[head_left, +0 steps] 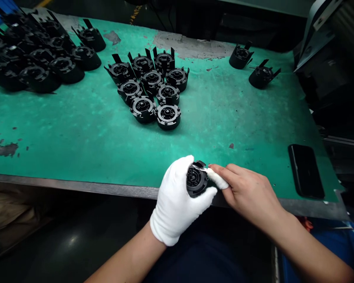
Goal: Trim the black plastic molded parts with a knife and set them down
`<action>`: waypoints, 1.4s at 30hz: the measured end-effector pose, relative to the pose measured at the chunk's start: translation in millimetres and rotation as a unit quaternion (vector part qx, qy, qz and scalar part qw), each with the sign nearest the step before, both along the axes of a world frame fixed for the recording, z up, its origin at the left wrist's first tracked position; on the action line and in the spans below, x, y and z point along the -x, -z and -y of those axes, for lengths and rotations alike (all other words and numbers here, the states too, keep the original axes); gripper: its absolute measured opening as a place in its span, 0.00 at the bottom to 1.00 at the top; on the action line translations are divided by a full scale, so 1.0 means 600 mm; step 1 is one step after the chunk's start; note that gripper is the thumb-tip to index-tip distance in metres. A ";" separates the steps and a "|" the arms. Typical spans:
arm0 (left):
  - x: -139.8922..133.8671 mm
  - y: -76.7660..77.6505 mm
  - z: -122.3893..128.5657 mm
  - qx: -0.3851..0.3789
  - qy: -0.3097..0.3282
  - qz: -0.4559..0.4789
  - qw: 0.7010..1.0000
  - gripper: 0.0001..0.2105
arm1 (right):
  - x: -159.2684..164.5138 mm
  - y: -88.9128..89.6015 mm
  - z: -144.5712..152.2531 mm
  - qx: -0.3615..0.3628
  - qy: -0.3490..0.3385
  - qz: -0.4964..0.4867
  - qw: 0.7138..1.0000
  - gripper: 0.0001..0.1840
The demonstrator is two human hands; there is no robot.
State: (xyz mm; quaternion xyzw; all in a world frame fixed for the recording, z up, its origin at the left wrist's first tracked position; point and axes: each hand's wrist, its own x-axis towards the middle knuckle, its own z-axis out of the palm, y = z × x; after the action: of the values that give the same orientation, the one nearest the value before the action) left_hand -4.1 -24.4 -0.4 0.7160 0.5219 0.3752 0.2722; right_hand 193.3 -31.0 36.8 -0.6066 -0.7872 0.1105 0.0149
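My left hand (pixel 178 200), in a white glove, is wrapped around a round black plastic part (pixel 196 181) just over the table's front edge. The part's ringed face, with small holes and ribs, is turned up toward me. In my bare right hand (pixel 247 188) is a small knife with a bright metal blade (pixel 199 168). Its tip lies at the upper rim of the part. Something white (pixel 219 179) covers my right thumb or wraps the handle; which one I cannot tell.
Several similar black parts (pixel 168 114) stand grouped mid-table, with more crowded at the left (pixel 37 76). Two others, one a black housing (pixel 262 74), stand at the back right. A black phone (pixel 306 171) lies near the right edge of the worn green table (pixel 76 137).
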 end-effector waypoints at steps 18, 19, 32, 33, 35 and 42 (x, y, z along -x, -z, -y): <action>0.072 -0.003 -0.021 0.017 0.121 -0.091 0.988 0.46 | -0.015 -0.021 0.019 0.174 -0.094 -0.125 0.972 0.31; 0.070 -0.001 -0.023 0.016 0.127 -0.088 0.988 0.46 | -0.013 -0.022 0.017 0.180 -0.101 -0.120 0.971 0.32; 0.079 -0.022 -0.066 0.064 0.238 -0.077 0.966 0.42 | -0.021 -0.023 -0.003 0.211 -0.140 -0.134 0.958 0.30; 0.080 -0.023 -0.070 0.064 0.247 -0.079 0.964 0.42 | -0.020 -0.023 -0.005 0.209 -0.142 -0.138 0.958 0.30; 0.080 -0.024 -0.074 0.061 0.259 -0.082 0.960 0.42 | -0.018 -0.024 -0.008 0.192 -0.142 -0.141 0.961 0.30; 0.079 -0.023 -0.074 0.058 0.257 -0.083 0.961 0.42 | -0.009 -0.025 -0.007 0.148 -0.142 -0.079 0.976 0.32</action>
State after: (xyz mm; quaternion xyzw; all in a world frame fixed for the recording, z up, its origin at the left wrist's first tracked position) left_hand -51.4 20.0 13.7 0.8378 0.3621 0.2009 0.3558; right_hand 198.8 -26.7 51.9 -0.4739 -0.8364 0.2740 -0.0285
